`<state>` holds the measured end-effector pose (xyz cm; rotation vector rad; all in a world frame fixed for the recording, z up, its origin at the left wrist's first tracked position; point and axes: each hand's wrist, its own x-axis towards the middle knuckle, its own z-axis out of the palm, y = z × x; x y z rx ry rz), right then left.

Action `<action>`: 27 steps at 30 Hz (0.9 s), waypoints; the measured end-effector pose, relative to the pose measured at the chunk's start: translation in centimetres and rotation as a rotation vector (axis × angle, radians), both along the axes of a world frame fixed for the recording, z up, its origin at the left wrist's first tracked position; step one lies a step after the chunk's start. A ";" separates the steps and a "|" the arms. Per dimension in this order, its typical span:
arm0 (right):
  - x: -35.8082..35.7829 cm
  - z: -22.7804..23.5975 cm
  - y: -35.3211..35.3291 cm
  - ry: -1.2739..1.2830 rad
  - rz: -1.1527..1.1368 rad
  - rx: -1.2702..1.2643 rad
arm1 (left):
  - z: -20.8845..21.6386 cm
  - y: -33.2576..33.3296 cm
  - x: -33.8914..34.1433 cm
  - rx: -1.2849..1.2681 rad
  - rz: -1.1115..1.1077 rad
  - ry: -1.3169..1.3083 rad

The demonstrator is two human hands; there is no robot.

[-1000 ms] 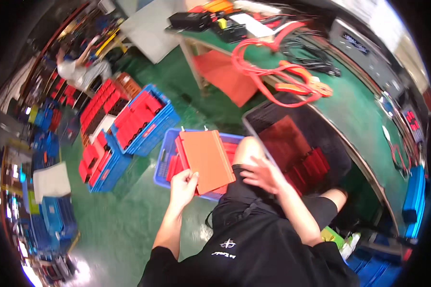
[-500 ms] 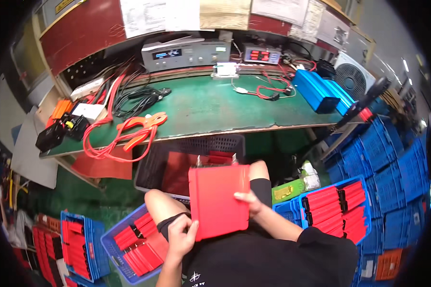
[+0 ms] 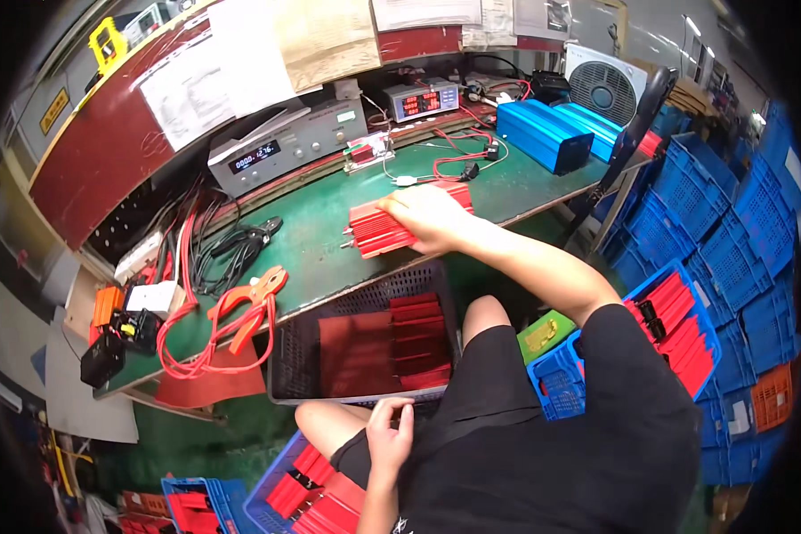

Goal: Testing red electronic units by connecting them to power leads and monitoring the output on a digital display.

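Observation:
A red finned metal case (image 3: 378,233) lies at the front edge of the green workbench (image 3: 329,258), with metal terminals sticking out of its left end. My right hand (image 3: 429,216) reaches across and grips it from above, fingers over its far side. Above my lap, my left hand (image 3: 390,438) is loosely curled, thumb up, with nothing visible in it. Beyond the red case lie red and black test leads (image 3: 458,169). Orange-handled clamps (image 3: 249,307) on red cables lie on the bench to the left.
Under the bench edge stands a dark crate (image 3: 280,374) with red cases. Blue crates of red cases flank me, one at right (image 3: 712,356). Blue finned cases (image 3: 543,133) and a fan (image 3: 603,89) stand at the bench's right, a grey bench instrument (image 3: 285,151) at the back.
The red case has gone from above my lap to the bench in my right hand. My left hand has let go of it and stays low. The view has turned.

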<state>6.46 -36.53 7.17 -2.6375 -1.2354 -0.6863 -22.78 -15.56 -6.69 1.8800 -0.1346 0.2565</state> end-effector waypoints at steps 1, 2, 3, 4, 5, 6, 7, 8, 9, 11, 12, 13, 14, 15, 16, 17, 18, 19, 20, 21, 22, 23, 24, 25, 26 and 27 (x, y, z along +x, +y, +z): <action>1.2 -1.0 0.6 -0.109 0.081 0.073 | -0.6 -0.2 -0.2 0.006 0.010 -0.005; 2.3 -1.9 1.0 -0.220 0.159 0.146 | -0.9 -0.4 -0.3 0.012 0.027 0.010; 1.9 -2.6 2.1 -0.177 0.126 0.116 | -1.0 -0.5 -0.5 0.018 0.030 0.024; 1.5 -3.4 2.9 -0.119 0.118 0.110 | -0.8 -0.5 -0.7 0.008 0.039 0.098; 1.1 -4.2 3.6 -0.061 0.112 0.104 | -0.7 -0.5 -0.8 -0.001 0.048 0.173; 1.0 -5.1 4.6 -0.191 0.110 0.163 | -0.7 -0.3 -0.8 0.011 0.052 0.187; 1.3 -5.5 4.5 -0.183 0.113 0.173 | -0.8 -0.1 -0.8 0.019 0.057 0.195; 1.5 -5.9 3.9 -0.065 0.072 0.222 | -1.1 0.3 -1.0 0.060 0.054 0.144; 1.6 -5.8 3.7 0.052 0.041 0.268 | -1.3 0.6 -1.0 0.098 0.059 0.091; 3.3 -5.6 2.0 0.081 -0.280 0.495 | -1.0 1.2 -1.2 0.120 0.090 0.102; 5.2 -7.3 0.5 0.054 -0.391 0.646 | -1.2 1.2 -1.2 0.127 0.097 0.144; 6.7 -8.4 -1.1 0.352 -0.449 0.751 | -1.5 1.2 -1.3 0.135 0.108 0.191; 7.3 -8.8 -1.2 0.517 -0.342 0.879 | -1.9 1.3 -1.4 0.125 0.113 0.219; 7.6 -9.1 -1.3 0.680 -0.235 1.006 | -2.1 1.2 -1.4 0.129 0.112 0.226; 8.0 -9.3 -1.4 0.686 -0.239 1.009 | -2.3 1.1 -1.4 0.117 0.092 0.248; 8.4 -9.5 -1.5 0.745 -0.189 1.053 | -2.6 1.1 -1.3 0.104 0.071 0.268; 8.4 -9.3 -1.3 0.808 -0.136 1.093 | -2.9 0.9 -1.0 0.097 0.052 0.267; 8.3 -9.1 -1.2 0.814 -0.140 1.094 | -2.9 0.8 -1.0 0.099 0.051 0.274; 8.3 -8.8 -1.2 0.870 -0.077 1.077 | -2.9 0.7 -0.7 0.109 0.025 0.296; 8.3 -8.3 -1.1 0.918 -0.013 1.062 | -2.7 0.5 -0.1 0.121 -0.003 0.311; 8.4 -8.1 -1.1 0.719 0.044 0.980 | -2.2 0.3 0.2 0.127 -0.013 0.327; 8.5 -7.7 -1.1 0.718 0.046 0.984 | -2.1 0.1 0.4 0.131 -0.012 0.326; 8.6 -7.1 -0.9 0.666 0.063 0.845 | -2.0 0.0 0.6 0.120 -0.024 0.317; 8.8 -6.5 -0.6 0.611 0.080 0.707 | -2.0 0.0 0.9 0.109 -0.035 0.308; 9.1 -6.0 -0.3 0.660 0.090 0.720 | -2.1 0.1 1.1 0.105 -0.041 0.308; 10.0 -6.0 -0.5 0.660 0.093 0.727 | -1.9 0.1 1.2 0.112 -0.040 0.307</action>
